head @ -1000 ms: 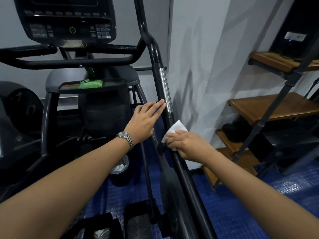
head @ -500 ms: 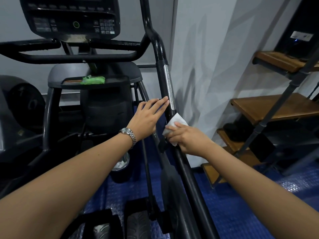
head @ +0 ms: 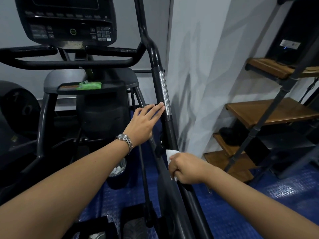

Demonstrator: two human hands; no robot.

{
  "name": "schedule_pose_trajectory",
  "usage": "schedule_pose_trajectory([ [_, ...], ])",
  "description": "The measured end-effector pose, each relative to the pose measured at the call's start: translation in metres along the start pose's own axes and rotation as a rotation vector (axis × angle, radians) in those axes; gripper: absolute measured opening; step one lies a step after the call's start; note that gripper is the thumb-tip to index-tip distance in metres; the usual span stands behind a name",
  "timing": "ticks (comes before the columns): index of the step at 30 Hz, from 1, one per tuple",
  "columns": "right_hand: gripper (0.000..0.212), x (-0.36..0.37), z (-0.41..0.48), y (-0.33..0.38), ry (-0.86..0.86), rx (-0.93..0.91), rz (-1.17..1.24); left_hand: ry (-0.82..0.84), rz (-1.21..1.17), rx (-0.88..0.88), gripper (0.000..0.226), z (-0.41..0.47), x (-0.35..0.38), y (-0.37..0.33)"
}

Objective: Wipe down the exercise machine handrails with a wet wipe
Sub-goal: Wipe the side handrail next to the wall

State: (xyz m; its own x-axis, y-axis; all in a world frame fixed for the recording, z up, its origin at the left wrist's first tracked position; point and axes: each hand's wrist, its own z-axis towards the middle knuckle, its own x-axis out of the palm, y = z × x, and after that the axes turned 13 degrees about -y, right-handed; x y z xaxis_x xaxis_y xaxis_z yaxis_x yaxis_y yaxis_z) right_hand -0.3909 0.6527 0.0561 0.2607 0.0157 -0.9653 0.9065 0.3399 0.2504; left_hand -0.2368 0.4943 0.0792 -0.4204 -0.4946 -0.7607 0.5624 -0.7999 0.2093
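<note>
Head view: the right hand (head: 185,168), fingers clenched round the crumpled white wet wipe (head: 170,153) on the black tubular handrail (head: 171,131), has slid down from the silver sensor strip (head: 164,94), suggesting that stretch is wiped, while the left hand (head: 143,123), fingers straight, braces it.

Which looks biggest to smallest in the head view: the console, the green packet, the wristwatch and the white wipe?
1. console
2. green packet
3. wristwatch and white wipe: these look alike, and the wipe is mostly hidden inside the right hand, so I will not rank them.
</note>
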Motion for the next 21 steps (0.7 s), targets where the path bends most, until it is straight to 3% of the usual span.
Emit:
schedule_pose_trajectory([
  [5, 0.012, 0.007, 0.029, 0.003, -0.006, -0.155, -0.272, 0.013, 0.026, 0.021, 0.082, 0.000, -0.003, 0.003],
  [11, 0.021, 0.002, 0.005, 0.016, 0.189, -0.004, -0.108, 0.019, 0.025, 0.027, 0.083, 0.001, -0.003, 0.005],
  [16, 0.037, -0.001, 0.019, -0.013, -0.070, -0.124, -0.092, 0.013, 0.023, 0.027, 0.084, 0.001, -0.002, 0.003],
  [21, 0.045, -0.001, -0.006, -0.018, -0.116, -0.042, 0.131, 0.007, 0.022, 0.024, 0.085, 0.002, -0.001, 0.004],
])
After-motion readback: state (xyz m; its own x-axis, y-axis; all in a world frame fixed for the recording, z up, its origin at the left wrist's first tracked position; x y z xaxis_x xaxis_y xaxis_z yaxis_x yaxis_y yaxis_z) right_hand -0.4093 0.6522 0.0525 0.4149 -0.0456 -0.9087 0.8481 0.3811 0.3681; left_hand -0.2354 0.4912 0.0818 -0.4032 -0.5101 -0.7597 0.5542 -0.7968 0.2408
